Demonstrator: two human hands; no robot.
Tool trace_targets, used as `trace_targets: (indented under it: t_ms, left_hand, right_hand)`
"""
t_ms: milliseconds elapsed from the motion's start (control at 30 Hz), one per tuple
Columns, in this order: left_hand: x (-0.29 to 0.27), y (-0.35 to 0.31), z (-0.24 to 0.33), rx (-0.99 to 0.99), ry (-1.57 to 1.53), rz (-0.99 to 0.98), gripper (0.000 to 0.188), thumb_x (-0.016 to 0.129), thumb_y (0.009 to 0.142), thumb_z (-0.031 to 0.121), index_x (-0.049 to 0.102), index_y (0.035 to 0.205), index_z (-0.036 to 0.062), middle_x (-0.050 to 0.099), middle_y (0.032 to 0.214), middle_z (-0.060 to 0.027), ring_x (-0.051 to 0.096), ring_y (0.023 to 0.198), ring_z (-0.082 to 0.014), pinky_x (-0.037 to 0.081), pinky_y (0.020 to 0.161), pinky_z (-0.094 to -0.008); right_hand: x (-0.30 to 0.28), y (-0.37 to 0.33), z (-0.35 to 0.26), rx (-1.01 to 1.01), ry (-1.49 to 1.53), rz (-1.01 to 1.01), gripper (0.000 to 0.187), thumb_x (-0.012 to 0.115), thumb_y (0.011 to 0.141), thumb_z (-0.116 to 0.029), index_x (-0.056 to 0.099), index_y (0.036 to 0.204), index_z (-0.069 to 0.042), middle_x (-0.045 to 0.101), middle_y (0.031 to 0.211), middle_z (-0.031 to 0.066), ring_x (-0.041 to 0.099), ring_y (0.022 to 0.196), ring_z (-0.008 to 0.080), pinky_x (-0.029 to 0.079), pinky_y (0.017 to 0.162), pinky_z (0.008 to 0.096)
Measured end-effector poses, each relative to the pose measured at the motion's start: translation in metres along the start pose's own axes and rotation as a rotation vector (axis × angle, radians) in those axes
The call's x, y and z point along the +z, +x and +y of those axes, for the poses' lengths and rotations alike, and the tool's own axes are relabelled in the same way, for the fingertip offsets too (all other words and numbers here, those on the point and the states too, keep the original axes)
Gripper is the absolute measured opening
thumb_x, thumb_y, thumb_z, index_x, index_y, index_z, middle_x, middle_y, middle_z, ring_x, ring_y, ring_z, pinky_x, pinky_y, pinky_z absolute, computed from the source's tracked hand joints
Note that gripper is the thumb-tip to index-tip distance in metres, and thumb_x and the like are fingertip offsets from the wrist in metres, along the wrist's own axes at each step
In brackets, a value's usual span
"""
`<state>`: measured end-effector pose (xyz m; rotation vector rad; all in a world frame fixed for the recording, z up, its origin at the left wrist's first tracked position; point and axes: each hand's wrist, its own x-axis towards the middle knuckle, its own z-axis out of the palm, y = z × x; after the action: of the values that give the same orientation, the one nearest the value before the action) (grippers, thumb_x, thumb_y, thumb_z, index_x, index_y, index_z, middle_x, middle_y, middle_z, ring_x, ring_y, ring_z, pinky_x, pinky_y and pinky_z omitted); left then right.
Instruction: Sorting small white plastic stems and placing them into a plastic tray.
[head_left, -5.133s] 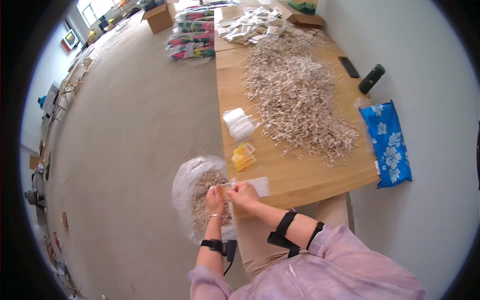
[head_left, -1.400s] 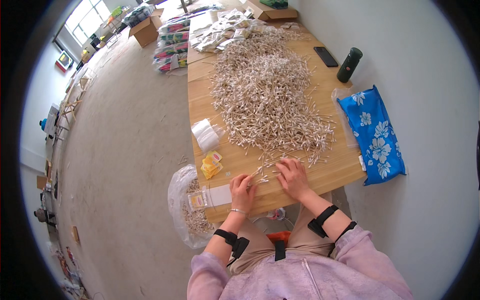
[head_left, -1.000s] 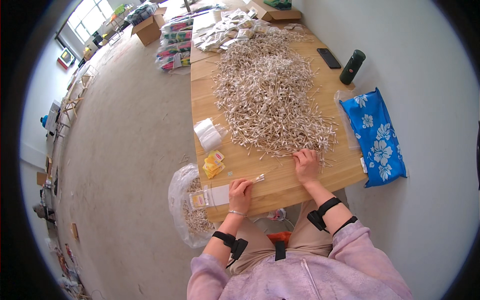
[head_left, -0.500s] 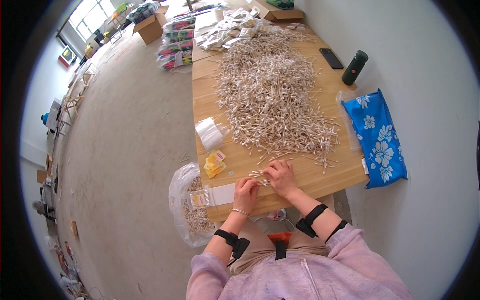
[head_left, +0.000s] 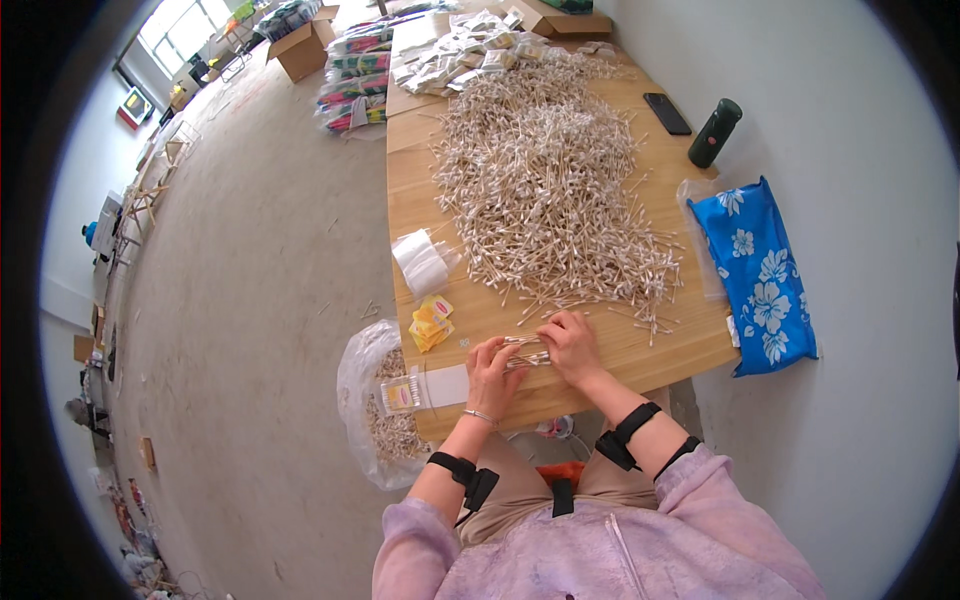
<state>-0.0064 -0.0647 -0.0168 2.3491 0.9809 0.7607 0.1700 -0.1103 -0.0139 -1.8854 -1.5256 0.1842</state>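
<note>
Several cotton swabs (head_left: 528, 353) lie side by side between my two hands at the near edge of the table. My left hand (head_left: 489, 374) has its fingers closed around their left ends. From the other side, the curled fingers of my right hand (head_left: 571, 349) press on their right ends. Just left of my left hand is a white strip (head_left: 445, 386), with a small clear packet of swabs (head_left: 401, 394) at its outer end. A large heap of loose swabs (head_left: 545, 190) spreads beyond my hands.
Yellow cards (head_left: 431, 323) and white plastic bags (head_left: 421, 263) lie along the table's left edge. Below hangs a clear sack of swabs (head_left: 385, 440). On the right are a blue flowered pouch (head_left: 757, 275), a dark bottle (head_left: 715, 133) and a phone (head_left: 667, 114). Filled packets (head_left: 475, 55) are piled far back.
My left hand has slid slightly to the right along the swabs, and my right hand has shifted a little. The swabs between them now lie more evenly lined up.
</note>
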Motion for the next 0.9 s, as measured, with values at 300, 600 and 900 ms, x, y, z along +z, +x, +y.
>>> trace_targets:
  t_ms: [300,600,900]
  left_hand:
    - [0.000,0.002,0.004,-0.073,-0.070,0.020,0.057,0.075,0.069,0.007,0.053,0.121,0.0039,0.054,0.121,-0.0152,0.047,0.118,-0.0344,0.039,0.100,-0.0408]
    - [0.011,-0.006,-0.006,-0.361,-0.605,0.237,0.037,0.044,0.090,-0.007,0.048,0.126,-0.0014,0.056,0.124,-0.0134,0.053,0.116,-0.0191,0.041,0.099,-0.0306]
    - [0.022,-0.012,-0.010,-0.432,-0.834,0.411,0.039,0.037,0.090,-0.009,0.046,0.127,-0.0036,0.053,0.127,-0.0142,0.048,0.123,-0.0212,0.035,0.105,-0.0315]
  right_hand:
    - [-0.001,-0.006,-0.010,-0.018,0.076,-0.047,0.024,0.062,0.079,-0.016,0.065,0.102,-0.010,0.057,0.104,0.0048,0.050,0.103,0.0258,0.039,0.089,0.0421]
    - [0.010,-0.026,-0.032,-0.273,-0.321,-0.423,0.081,0.054,0.085,-0.048,0.024,0.143,0.000,0.020,0.151,0.0163,0.015,0.142,0.0299,0.010,0.116,0.0438]
    - [-0.002,-0.054,-0.041,-0.283,-0.380,-0.471,0.088,0.052,0.084,-0.055,0.022,0.144,0.001,0.018,0.151,0.0193,0.012,0.142,0.0320,0.009,0.115,0.0440]
